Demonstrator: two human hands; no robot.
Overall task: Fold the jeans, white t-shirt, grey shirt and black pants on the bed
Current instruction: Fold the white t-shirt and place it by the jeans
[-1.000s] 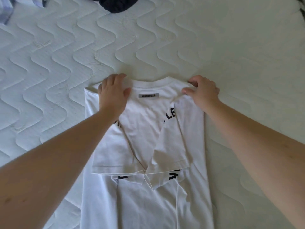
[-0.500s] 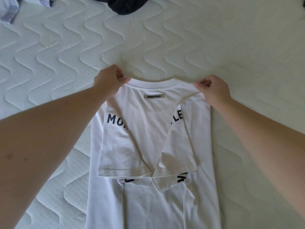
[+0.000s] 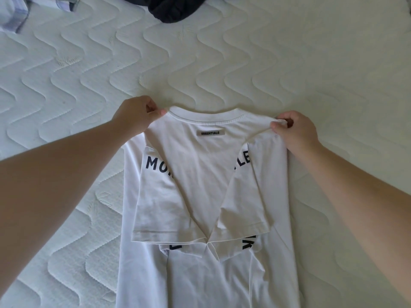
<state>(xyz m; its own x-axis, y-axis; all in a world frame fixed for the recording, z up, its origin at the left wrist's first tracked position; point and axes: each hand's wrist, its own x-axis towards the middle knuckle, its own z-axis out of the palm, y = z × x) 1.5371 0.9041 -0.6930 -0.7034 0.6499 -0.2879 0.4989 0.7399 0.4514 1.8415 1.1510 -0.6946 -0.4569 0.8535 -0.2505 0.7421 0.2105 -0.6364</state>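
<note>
Both forearms enter from the bottom corners and reach forward over the bed (image 3: 289, 63), each one stretched nearly straight toward the top of the white t-shirt (image 3: 200, 174). The t-shirt lies flat on the quilted mattress, its lower part running out of view at the bottom edge. Its two sleeves are folded inward and their hems meet near the middle, with parts of black letters showing beside them. A small grey label (image 3: 210, 133) sits just under the collar.

The left hand (image 3: 135, 115) pinches the left shoulder corner, thumb and fingers curled on the cloth beside the collar. The right hand (image 3: 293, 127) pinches the right shoulder corner in the same way, with a small fold of cloth bunched between thumb and fingers.

Farther away, a dark garment (image 3: 173, 10) lies at the top edge, and a light checked cloth (image 3: 13, 21) lies in the top left corner.
</note>
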